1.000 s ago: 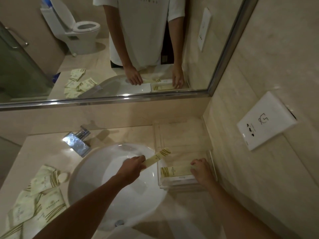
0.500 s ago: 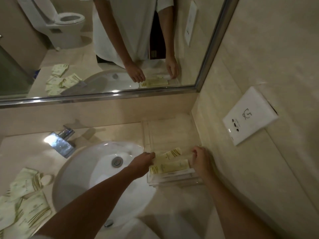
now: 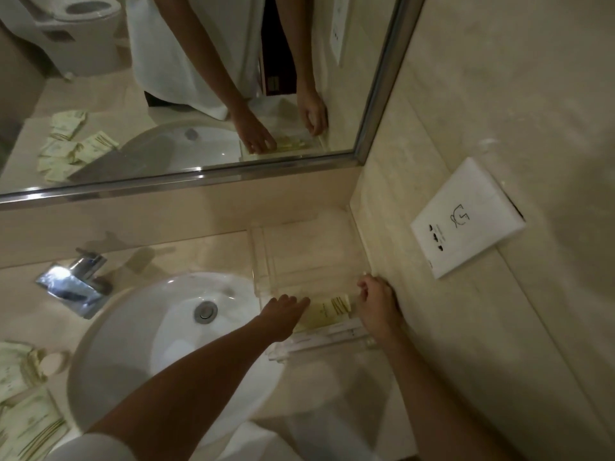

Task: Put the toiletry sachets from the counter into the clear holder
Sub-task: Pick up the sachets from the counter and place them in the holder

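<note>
At the near left corner of the desk [image 3: 206, 251] a pile of sachets [image 3: 23, 417] lay beside the white basin [image 3: 139, 344], with a small round soap [image 3: 51, 362] among them. Across the basin, the left hand [image 3: 283, 314] reached out with fingers straight and flat, pressing on the sachets in the holder [image 3: 327, 312]. The right hand [image 3: 377, 306] curled its fingers round the right end of the clear holder [image 3: 299, 257], which stood in the corner against the wall. Further back stood the chrome tap [image 3: 75, 281], the wall socket [image 3: 466, 217] and the mirror [image 3: 186, 94].
</note>
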Action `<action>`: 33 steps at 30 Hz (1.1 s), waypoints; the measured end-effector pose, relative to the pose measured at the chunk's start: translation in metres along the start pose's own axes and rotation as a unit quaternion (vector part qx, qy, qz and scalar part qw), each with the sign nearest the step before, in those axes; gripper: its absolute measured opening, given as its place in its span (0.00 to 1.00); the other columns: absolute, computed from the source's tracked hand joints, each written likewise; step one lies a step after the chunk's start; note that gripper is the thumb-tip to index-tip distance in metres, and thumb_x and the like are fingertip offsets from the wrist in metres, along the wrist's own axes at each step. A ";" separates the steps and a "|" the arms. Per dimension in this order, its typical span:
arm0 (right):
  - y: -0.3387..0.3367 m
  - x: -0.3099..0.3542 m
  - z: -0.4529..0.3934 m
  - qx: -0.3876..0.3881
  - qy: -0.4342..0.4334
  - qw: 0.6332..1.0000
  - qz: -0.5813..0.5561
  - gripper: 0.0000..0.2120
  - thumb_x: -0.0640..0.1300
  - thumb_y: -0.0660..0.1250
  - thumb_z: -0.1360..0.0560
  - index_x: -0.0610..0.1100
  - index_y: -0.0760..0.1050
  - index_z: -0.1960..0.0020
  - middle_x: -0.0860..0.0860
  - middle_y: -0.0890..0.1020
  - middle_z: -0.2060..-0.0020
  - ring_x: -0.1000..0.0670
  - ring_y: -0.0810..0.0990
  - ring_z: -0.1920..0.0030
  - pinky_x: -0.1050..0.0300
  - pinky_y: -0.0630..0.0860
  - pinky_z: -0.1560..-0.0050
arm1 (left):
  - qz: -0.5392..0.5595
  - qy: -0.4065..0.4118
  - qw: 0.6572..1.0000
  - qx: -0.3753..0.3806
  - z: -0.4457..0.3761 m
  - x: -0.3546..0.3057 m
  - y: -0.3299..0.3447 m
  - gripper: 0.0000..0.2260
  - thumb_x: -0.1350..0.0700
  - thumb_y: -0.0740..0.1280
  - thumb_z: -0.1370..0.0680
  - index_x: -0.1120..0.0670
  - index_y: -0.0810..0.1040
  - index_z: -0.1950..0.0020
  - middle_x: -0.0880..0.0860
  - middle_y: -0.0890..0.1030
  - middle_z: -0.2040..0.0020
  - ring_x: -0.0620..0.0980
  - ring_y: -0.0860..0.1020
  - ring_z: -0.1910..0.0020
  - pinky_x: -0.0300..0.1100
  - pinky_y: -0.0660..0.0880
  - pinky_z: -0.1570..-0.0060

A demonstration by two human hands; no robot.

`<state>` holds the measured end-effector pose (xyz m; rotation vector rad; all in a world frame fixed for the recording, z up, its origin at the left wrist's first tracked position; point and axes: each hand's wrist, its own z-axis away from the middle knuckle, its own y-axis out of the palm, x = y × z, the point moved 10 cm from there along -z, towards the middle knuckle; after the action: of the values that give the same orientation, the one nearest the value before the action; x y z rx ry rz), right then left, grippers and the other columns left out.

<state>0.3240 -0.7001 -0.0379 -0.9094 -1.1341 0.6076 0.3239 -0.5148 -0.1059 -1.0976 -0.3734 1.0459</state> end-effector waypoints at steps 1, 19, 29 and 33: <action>0.001 0.000 0.000 0.003 0.000 1.000 -0.001 0.10 0.34 0.61 0.25 0.42 0.77 0.48 0.44 0.79 0.50 0.44 0.78 0.50 0.57 0.72 0.52 | -0.009 0.003 1.000 -0.002 -0.001 -0.001 0.000 0.28 0.66 0.62 0.24 0.52 0.57 0.27 0.58 0.72 0.38 0.57 0.71 0.41 0.49 0.71 0.45; 0.003 0.013 0.004 0.021 -0.020 0.999 0.036 0.10 0.35 0.62 0.27 0.45 0.78 0.51 0.48 0.82 0.53 0.46 0.79 0.52 0.58 0.72 0.54 | -0.086 0.028 0.995 -0.034 0.014 0.003 -0.002 0.37 0.64 0.67 0.27 0.47 0.52 0.24 0.58 0.62 0.31 0.57 0.67 0.40 0.51 0.72 0.45; 0.018 0.064 0.014 0.108 -0.035 0.992 0.063 0.07 0.37 0.61 0.27 0.47 0.76 0.55 0.47 0.83 0.55 0.46 0.80 0.55 0.55 0.77 0.59 | -0.050 -0.027 0.992 -0.112 0.059 0.046 -0.045 0.15 0.66 0.61 0.26 0.57 0.72 0.41 0.56 0.72 0.42 0.55 0.71 0.45 0.49 0.73 0.49; 0.034 0.111 0.027 0.144 -0.092 0.982 0.081 0.04 0.41 0.63 0.27 0.46 0.76 0.57 0.47 0.82 0.57 0.45 0.81 0.56 0.53 0.79 0.57 | -0.031 -0.063 0.988 -0.140 0.097 0.082 -0.057 0.12 0.64 0.59 0.25 0.56 0.74 0.43 0.56 0.73 0.43 0.55 0.70 0.43 0.49 0.72 0.47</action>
<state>0.3360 -0.5852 -0.0074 -0.7092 -1.1069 0.9801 0.3256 -0.3975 -0.0313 -1.2636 -0.6685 1.0314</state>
